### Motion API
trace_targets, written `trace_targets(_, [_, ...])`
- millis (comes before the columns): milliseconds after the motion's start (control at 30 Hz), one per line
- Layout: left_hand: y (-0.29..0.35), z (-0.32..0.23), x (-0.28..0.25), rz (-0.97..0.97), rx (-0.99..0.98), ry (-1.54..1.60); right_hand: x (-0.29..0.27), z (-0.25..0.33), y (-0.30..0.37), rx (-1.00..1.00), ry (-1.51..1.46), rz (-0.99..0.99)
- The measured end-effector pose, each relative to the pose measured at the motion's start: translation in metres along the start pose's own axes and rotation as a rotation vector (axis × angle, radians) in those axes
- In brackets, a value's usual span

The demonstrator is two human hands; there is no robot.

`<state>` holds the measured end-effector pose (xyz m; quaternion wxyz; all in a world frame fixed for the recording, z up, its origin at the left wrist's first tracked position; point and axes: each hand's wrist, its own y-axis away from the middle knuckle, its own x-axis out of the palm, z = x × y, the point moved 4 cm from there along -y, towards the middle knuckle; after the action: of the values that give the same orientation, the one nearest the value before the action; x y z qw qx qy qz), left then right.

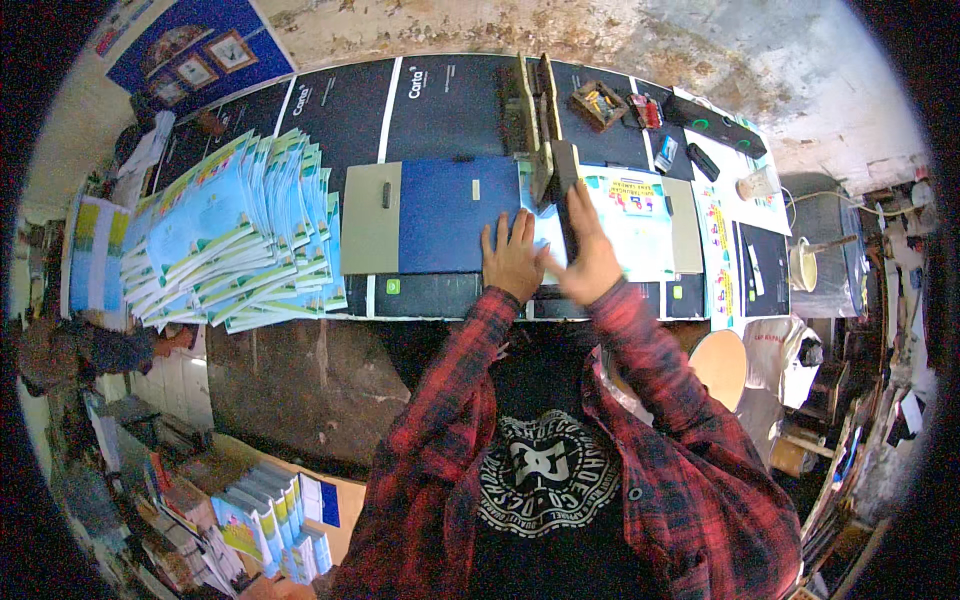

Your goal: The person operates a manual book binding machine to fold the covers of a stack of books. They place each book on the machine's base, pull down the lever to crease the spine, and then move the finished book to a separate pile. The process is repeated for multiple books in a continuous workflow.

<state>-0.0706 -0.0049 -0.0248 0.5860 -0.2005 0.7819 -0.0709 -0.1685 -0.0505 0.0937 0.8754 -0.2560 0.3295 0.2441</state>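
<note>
My left hand (513, 258) lies flat with fingers spread, at the right edge of a blue board (450, 215) and beside a light-blue printed sheet. My right hand (588, 250), slightly blurred, rests on a dark bar (568, 165), its fingers stretched along it and its thumb out to the left. The bar belongs to a hand-worked device with worn tan upright plates (535, 95), which looks like a bench stapler. Under and right of the bar lies a colourful printed sheet (635, 235). A grey board (370, 220) adjoins the blue one.
Fanned piles of light-blue printed booklets (240, 230) cover the table's left end. At the back right are a small wooden box (600, 103), a black speaker bar (715, 125) and a cup (757, 183). A round stool seat (718, 370) stands below the front edge, right.
</note>
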Motion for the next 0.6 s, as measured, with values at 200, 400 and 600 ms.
trace_targets(200, [-0.003, -0.002, -0.008, 0.055, 0.010, -0.028, -0.068, -0.132, -0.036, 0.533, -0.045, 0.023])
trace_targets(400, [-0.004, -0.006, -0.005, 0.094, -0.064, -0.076, -0.059, -0.236, 0.021, 0.731, 0.495, -0.139])
trace_targets(600, [0.006, 0.026, -0.020, 0.038, -0.132, -0.089, -0.033, -0.180, 0.003, 0.842, 0.551, 0.013])
